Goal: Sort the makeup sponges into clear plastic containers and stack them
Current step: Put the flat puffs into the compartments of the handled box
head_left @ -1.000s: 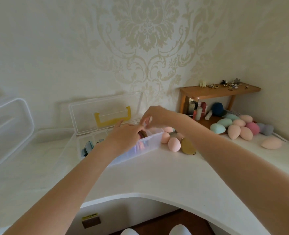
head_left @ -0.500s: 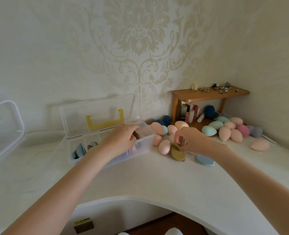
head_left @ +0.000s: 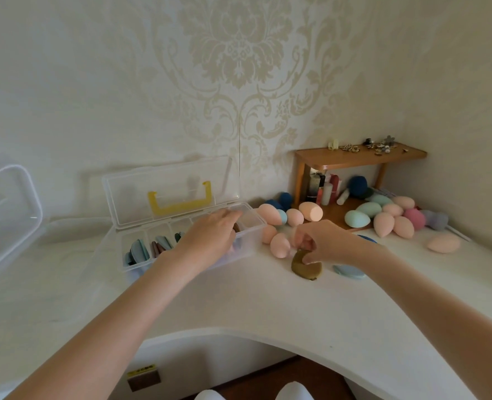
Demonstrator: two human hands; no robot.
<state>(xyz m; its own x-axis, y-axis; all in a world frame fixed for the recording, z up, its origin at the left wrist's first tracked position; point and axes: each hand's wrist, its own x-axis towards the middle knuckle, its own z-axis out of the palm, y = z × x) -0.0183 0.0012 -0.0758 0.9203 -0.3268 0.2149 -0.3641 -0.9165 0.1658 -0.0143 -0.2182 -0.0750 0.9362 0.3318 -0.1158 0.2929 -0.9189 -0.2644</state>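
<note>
Right hand pinches the upper edge of an olive-brown flat sponge lying on the white desk, beside a pale blue flat sponge. Left hand rests over the right end of the divided clear container, fingers curled down into a compartment; whether they hold anything, cannot tell. Container lid stands open against the wall, yellow handle showing. Flat sponges stand on edge in the left compartments. Peach egg-shaped sponges lie loose just beside the container and right hand; more sit heaped by the wooden shelf. Risks, as judged: a thin edge pinch could let the soft sponge fold or slip; the wrist might nudge the egg shapes and set them rolling; the left hand may block the target compartment.
</note>
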